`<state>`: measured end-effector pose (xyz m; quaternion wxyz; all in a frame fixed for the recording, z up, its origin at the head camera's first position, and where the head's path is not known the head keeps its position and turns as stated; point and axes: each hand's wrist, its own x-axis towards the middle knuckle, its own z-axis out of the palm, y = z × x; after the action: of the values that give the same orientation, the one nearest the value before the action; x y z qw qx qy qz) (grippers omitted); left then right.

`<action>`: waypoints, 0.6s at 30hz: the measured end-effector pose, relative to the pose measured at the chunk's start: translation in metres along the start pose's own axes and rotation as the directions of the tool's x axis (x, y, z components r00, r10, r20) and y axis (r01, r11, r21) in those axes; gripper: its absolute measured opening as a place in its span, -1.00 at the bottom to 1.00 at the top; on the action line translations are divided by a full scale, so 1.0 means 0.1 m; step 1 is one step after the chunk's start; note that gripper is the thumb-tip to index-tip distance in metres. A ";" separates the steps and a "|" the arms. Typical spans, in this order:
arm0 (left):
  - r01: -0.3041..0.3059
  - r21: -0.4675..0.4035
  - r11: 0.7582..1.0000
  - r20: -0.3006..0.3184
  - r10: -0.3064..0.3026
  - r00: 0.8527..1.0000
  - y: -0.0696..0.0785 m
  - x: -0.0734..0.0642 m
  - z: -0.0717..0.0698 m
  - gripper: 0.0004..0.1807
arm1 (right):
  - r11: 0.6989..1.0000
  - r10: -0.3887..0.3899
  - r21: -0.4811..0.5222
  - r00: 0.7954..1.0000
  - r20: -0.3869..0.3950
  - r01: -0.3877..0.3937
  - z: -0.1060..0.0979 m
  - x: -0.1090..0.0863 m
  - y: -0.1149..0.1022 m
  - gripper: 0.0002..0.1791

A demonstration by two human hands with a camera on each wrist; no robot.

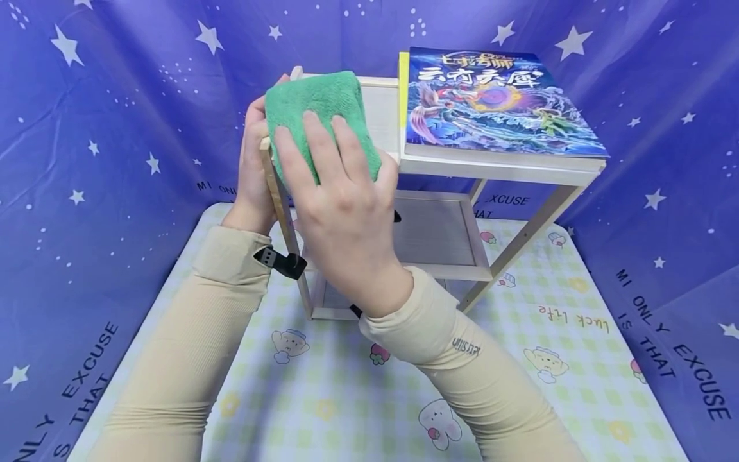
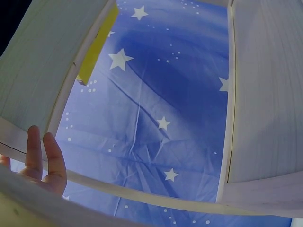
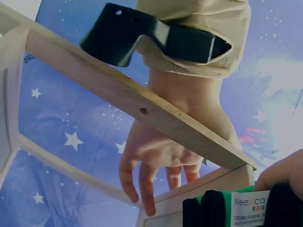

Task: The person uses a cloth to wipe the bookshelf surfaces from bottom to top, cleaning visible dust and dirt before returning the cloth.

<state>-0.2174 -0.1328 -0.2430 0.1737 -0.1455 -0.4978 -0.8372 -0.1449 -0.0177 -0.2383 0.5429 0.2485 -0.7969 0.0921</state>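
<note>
My right hand holds a folded green cloth against the left part of a wooden shelf rack's top, fingers spread over it. Dark folds and a white label show at the cloth's edge in the right wrist view. My left hand grips the rack's left side by the top board, behind the front post. From below, the left fingers reach under the board. The cloth hides part of the left hand in the head view, and the right thumb is hidden there.
A colourful book lies on the right of the rack's top, with a yellow edge beside it. Lower shelves sit beneath. The rack stands on a checked tablecloth, with a starry blue curtain around.
</note>
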 end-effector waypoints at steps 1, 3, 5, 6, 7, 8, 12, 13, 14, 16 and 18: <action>0.001 -0.003 1.000 0.002 -0.001 1.000 0.00 0.00 0.00 -0.54 | 1.000 -0.002 0.004 1.000 -0.010 0.002 0.00 -0.01 0.01 -0.60; -0.012 -0.003 1.000 0.020 0.012 1.000 -0.01 0.01 0.00 -0.52 | 1.000 -0.008 0.020 0.999 -0.036 0.009 -0.01 -0.02 0.04 -0.61; -0.019 0.007 1.000 0.038 0.019 0.999 -0.01 0.01 -0.01 -0.52 | 0.999 -0.015 0.032 0.998 -0.068 0.017 0.00 -0.03 0.06 -0.63; -0.023 0.032 0.999 0.044 0.021 0.999 -0.02 0.01 -0.02 -0.51 | 0.999 -0.020 0.036 0.996 -0.085 0.023 0.00 -0.04 0.07 -0.64; -0.025 0.055 0.998 0.047 0.023 0.999 -0.02 0.00 -0.04 -0.51 | 0.998 -0.026 0.046 0.994 -0.102 0.030 0.00 -0.05 0.08 -0.65; -0.026 0.066 0.997 0.049 0.023 0.999 -0.02 0.00 -0.05 -0.50 | 0.998 -0.033 0.055 0.993 -0.117 0.040 0.00 -0.06 0.09 -0.65; -0.028 0.092 0.995 0.048 0.024 0.999 -0.04 0.01 -0.07 -0.58 | 0.993 -0.064 0.086 0.984 -0.167 0.079 0.00 -0.10 0.13 -0.67; -0.037 0.094 0.995 0.053 0.032 0.998 -0.05 0.00 -0.08 -0.60 | 0.992 -0.069 0.096 0.982 -0.175 0.087 0.00 -0.11 0.14 -0.68; -0.048 0.093 0.995 0.061 0.042 0.997 -0.06 0.00 -0.08 -0.63 | 0.990 -0.074 0.105 0.981 -0.182 0.094 0.00 -0.12 0.14 -0.69; -0.073 0.092 0.993 0.078 0.065 0.995 -0.07 0.00 -0.09 -0.66 | 0.987 -0.080 0.119 0.978 -0.195 0.104 0.00 -0.13 0.16 -0.72; -0.101 0.103 0.990 0.095 0.092 0.991 -0.08 -0.01 -0.10 -0.66 | 0.985 -0.087 0.131 0.975 -0.203 0.115 0.00 -0.15 0.17 -0.73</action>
<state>-0.2213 -0.1381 -0.2546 0.1991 -0.1972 -0.5419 -0.7924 -0.1487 0.0016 -0.2497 0.6040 0.3164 -0.7171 0.1446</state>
